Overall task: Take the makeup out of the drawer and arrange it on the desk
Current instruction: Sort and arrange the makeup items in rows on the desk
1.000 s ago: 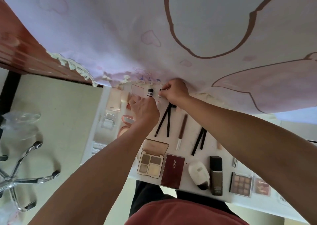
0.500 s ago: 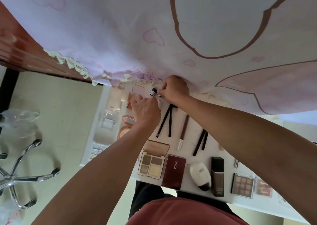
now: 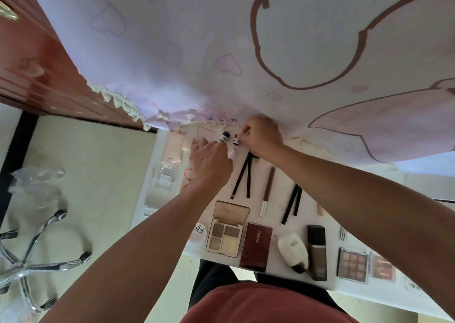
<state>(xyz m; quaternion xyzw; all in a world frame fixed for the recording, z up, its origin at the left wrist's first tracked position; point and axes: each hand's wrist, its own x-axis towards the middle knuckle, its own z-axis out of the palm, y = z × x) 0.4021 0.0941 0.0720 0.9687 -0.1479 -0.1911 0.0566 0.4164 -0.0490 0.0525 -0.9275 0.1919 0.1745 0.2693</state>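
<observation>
step: taking makeup from drawer (image 3: 279, 189) | left hand (image 3: 211, 162) grips tube (image 3: 225, 136), right hand (image 3: 262, 135) pinches second tube (image 3: 236, 141) (black caps) | next: lift both onto cloth-covered tabletop (image 3: 172, 27)

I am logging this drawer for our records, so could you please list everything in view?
tablecloth: one, lilac, over the desk
desk: one, red-brown, upper left
drawer: one, white, open under the desk edge
black-capped tubes: two, white-labelled, drawer back
black pencils: four, black, drawer middle
brown pencil: one, brown, between the pencil pairs
quad palette: one, beige, open, drawer front
VONO case: one, dark red, beside it
white bottle: one, white, right of the case
brown bottle: one, dark brown, further right
nine-pan palette: one, pink-beige, front right
chair base: one, chrome, floor left
left hand: at a tube, grip hidden
right hand: pinching the other tube
</observation>
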